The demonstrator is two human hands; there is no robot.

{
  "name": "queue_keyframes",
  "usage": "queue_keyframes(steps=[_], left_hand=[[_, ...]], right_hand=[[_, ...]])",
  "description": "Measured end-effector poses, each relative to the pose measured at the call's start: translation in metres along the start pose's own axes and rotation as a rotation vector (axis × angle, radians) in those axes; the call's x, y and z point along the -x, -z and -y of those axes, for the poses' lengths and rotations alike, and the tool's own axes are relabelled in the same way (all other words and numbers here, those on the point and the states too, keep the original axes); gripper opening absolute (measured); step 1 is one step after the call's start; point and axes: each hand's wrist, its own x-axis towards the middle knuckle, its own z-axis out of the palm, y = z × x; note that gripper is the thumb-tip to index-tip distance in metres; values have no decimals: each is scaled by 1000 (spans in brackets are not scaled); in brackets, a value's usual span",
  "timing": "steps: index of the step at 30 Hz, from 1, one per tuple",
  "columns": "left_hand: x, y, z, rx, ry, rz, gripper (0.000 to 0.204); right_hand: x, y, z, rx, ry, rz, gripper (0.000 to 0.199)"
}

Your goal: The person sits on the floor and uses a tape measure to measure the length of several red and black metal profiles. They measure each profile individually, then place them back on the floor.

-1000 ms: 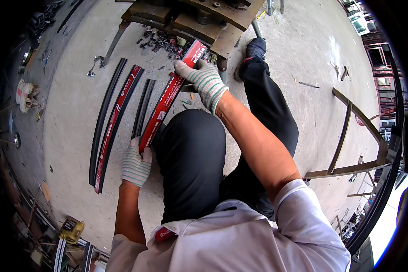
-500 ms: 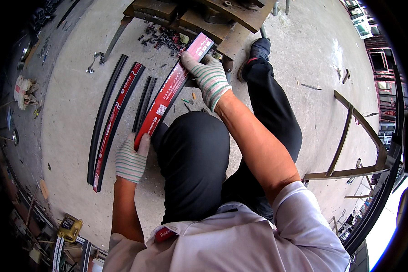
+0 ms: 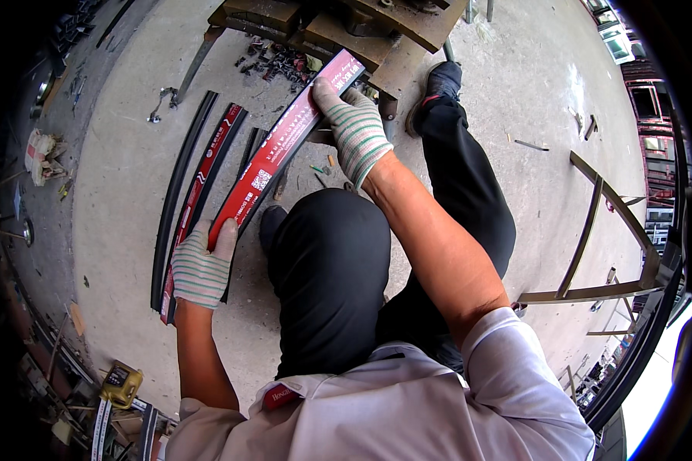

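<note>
A long, slightly curved dark strip with a red printed face (image 3: 283, 143) is held aslant above the grey concrete floor (image 3: 123, 230), to the left of the person's raised knee, its printed side turned up. Its lower end is gripped by the left hand (image 3: 201, 265), in a white knit glove with green stripes: the thumb is laid over the red face and the other fingers are closed about the opposite edge. Near its upper end the strip is clasped by the right hand (image 3: 354, 127), gloved alike, with the thumb on the face and the fingers curled around the far edge, partly hidden. By this spread grip the length is probably kept steady and from sagging.

On the floor to the left, a plain black strip (image 3: 174, 184) and a black strip with a red printed face (image 3: 209, 167) are laid side by side, presumably so that they are within easy reach. A shorter black strip (image 3: 251, 144) is partly covered by the held one. Beyond the upper end, a heap of small dark scraps (image 3: 273, 65) is seen beside a heavy brown metal machine (image 3: 346, 42). A yellow tape measure (image 3: 121, 384) is seen at lower left.
</note>
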Motion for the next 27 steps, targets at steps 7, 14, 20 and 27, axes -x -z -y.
queue_keyframes(steps=[7, 14, 20, 27], left_hand=[[-3, 22, -8, -46, 38, -11, 58], [0, 39, -16, -40, 24, -54, 61], [4, 50, -29, -40, 35, -34, 56], [5, 52, -27, -30, 47, -19, 52]], right_hand=[[4, -5, 1, -163, -11, 21, 38], [1, -7, -4, -197, -44, 17, 36], [4, -7, -1, -280, -34, 52, 36], [2, -6, -3, -272, -20, 36, 35]])
